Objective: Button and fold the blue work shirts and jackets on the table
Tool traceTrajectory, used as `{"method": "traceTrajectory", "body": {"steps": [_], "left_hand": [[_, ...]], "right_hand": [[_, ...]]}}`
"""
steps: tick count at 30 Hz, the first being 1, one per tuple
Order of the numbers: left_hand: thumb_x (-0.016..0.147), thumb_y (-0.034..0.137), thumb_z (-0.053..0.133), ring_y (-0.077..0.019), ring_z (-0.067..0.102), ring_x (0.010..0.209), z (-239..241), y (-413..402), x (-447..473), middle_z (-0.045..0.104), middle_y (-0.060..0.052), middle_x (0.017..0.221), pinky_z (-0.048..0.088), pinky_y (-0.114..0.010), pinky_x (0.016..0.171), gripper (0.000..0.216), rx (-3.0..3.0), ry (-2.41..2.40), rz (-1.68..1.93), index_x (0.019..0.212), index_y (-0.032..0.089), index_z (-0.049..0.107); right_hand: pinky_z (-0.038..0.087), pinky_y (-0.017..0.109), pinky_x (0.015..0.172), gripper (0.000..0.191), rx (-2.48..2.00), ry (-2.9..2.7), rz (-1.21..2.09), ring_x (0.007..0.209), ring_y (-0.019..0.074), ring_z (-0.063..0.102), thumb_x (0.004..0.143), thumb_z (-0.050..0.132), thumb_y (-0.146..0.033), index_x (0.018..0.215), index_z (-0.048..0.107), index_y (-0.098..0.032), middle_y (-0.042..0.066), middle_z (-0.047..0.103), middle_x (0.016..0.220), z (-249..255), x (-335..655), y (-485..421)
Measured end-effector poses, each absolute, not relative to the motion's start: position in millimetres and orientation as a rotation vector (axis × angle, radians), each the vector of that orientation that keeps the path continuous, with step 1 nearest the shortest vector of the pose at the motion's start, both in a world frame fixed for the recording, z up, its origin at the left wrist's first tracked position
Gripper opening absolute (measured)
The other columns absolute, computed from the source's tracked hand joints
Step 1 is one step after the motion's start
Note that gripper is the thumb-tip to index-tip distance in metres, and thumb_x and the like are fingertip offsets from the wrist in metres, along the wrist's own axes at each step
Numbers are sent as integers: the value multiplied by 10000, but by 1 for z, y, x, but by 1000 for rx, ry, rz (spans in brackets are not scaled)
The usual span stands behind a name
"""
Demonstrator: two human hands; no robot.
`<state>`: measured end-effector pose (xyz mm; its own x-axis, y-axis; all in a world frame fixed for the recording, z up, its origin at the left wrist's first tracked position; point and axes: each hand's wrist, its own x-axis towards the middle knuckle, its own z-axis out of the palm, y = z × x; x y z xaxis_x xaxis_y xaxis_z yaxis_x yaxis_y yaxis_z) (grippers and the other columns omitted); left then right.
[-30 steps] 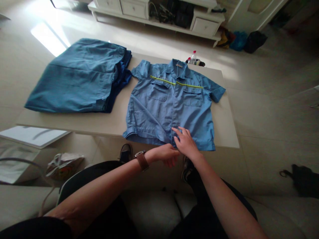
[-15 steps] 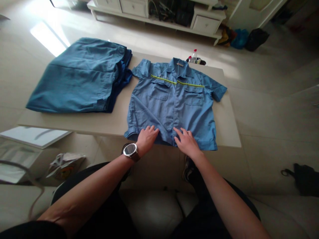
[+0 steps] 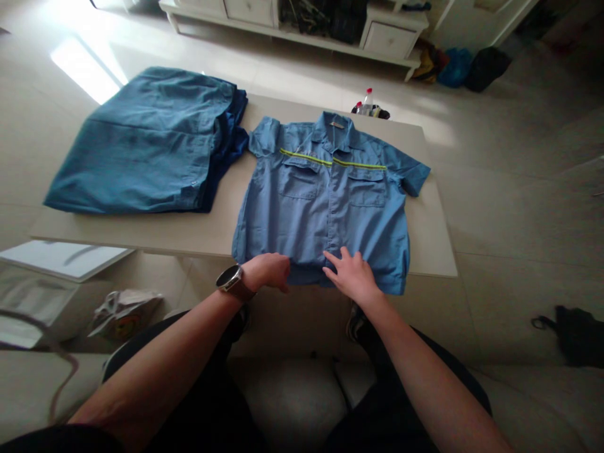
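Note:
A blue short-sleeved work shirt [image 3: 302, 220] lies front side up, its collar at the far end and its lower hem over the table's near edge. A yellow stripe crosses the chest above two flap pockets. At the hem's left part, my left hand [image 3: 270, 270], with a watch on the wrist, is closed on the cloth, fingers curled downward. My right hand [image 3: 353, 274] rests open near the bottom of the button placket, fingers spread on the fabric. To the left sits a pile of folded blue garments [image 3: 141, 145].
The pale table [image 3: 431, 251] carries both garments. Bottles with red caps [image 3: 368, 99] stand beyond its far edge. A white TV cabinet [image 3: 389, 41] is farther back, with bags [image 3: 486, 68] on the floor beside it. A white box [image 3: 66, 258] is at lower left.
My left hand has shifted left and down, its fingers curling round the hem. The shirt's lower left has been drawn toward me and its diagonal crease is gone. My right hand moved slightly down.

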<state>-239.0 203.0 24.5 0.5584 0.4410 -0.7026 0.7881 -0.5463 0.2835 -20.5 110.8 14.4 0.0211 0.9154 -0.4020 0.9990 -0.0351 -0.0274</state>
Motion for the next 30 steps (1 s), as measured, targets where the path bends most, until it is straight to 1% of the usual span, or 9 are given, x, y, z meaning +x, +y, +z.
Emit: {"method": "traceTrajectory", "body": {"steps": [2,5,11,15,17,19,21,25,30], "left_hand": [[840,372,748,-280,748,910,20,200,-230,787,-96,949,534,-313,741,183,2277,996,-574,945,225,786],[928,344,641,-278,745,930,13,192,-216,779,-103,985,532,-329,772,192,2393,1068,-331,1021,222,755],[965,249,565,-246,732,1001,3,180,-184,765,-95,1083,530,-312,842,209,2304,1116,-163,1128,213,691],[982,240,539,-247,723,1039,-9,181,-163,740,-110,1194,530,-321,854,261,2199,1218,-61,1224,201,629],[980,243,544,-251,722,1035,-15,184,-157,735,-112,1209,528,-328,842,264,2148,1241,-35,1231,203,613],[963,229,561,-253,718,1039,-21,187,-152,736,-108,1203,523,-330,833,254,2112,1239,-25,1210,208,614],[948,211,571,-252,710,1050,-26,189,-149,738,-97,1189,517,-327,828,235,2096,1241,-24,1176,220,625],[951,221,585,-239,698,1059,-26,189,-143,735,-80,1175,509,-316,828,177,2093,1277,-29,1120,235,637],[1022,219,479,-231,710,1008,-10,186,-139,738,-102,1142,485,-306,805,180,2160,1280,-80,1140,206,615]], "right_hand": [[522,404,852,505,1998,1988,-430,1089,317,604,1043,448,-565,1493,567,-368,137,564,1391,16,-23,110],[519,378,829,460,1993,1990,-391,1048,295,634,1054,430,-544,1418,605,-324,123,602,1344,18,-23,111],[515,358,828,361,2137,1923,-354,1031,272,676,1067,426,-492,1261,615,-252,108,684,1206,16,-16,119],[500,327,831,232,2277,1854,-415,1039,248,697,1045,489,-328,1224,595,-224,107,724,1148,12,-14,126],[494,322,807,243,2364,1823,-451,997,248,711,1008,493,-227,1229,594,-211,107,745,1076,12,-12,129],[487,322,776,286,2476,1802,-490,943,251,718,962,512,-186,1230,610,-203,104,757,1009,12,-9,132],[483,314,755,254,2593,1799,-580,897,241,713,928,549,-208,1155,661,-220,84,763,968,13,-4,133],[489,295,758,129,2756,1903,-763,819,198,674,875,600,-261,888,726,-234,48,749,908,10,11,133],[498,292,773,132,2850,2036,-882,780,178,657,822,600,-230,831,729,-202,49,737,875,4,18,133]]}}
